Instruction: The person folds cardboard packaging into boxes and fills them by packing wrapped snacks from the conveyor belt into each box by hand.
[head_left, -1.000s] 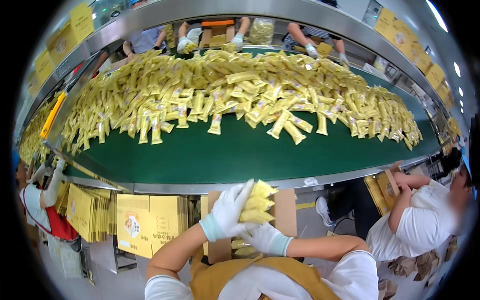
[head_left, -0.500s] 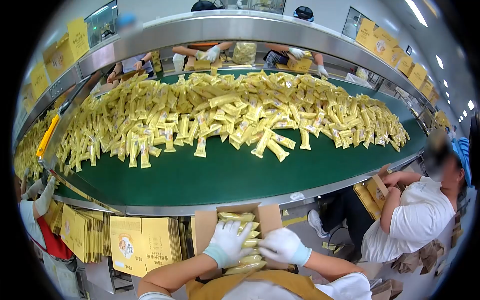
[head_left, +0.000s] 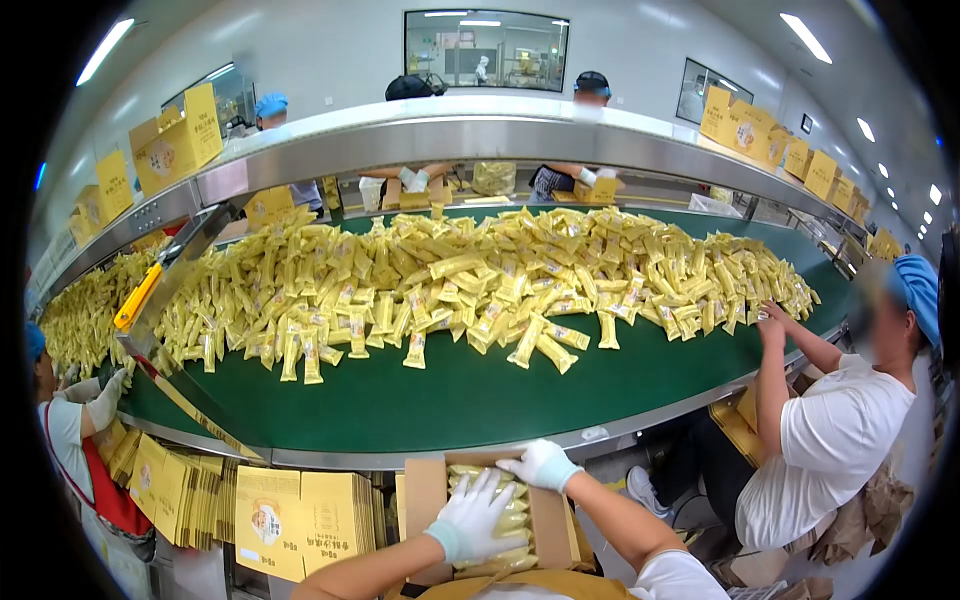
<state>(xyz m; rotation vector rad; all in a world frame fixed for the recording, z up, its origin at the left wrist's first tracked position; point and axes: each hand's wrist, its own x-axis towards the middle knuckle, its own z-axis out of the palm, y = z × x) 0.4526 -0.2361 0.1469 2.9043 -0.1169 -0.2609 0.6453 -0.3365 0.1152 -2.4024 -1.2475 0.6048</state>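
Note:
An open cardboard box (head_left: 427, 492) stands in front of me at the belt's near edge, with rows of yellow wrapped packets (head_left: 516, 522) inside. My left hand (head_left: 472, 517), in a white glove, lies over the packets on the left side with its fingers spread. At the box's far right corner is my right hand (head_left: 543, 465), also gloved, its fingers stretched leftward over the rim. No packet shows in either hand. Part of the packet rows is hidden under my left hand.
A large heap of yellow packets (head_left: 470, 270) lies on the green conveyor belt (head_left: 400, 410). Folded yellow cartons (head_left: 300, 515) stand in a stack at left. A co-worker (head_left: 820, 430) sits at right; another person (head_left: 75, 430) works at far left. A metal beam (head_left: 450, 132) crosses above the belt.
My view has tilted upward. My right hand has moved from the packets to the box's far right corner. The right co-worker's hands have gone from a carton to the packets on the belt.

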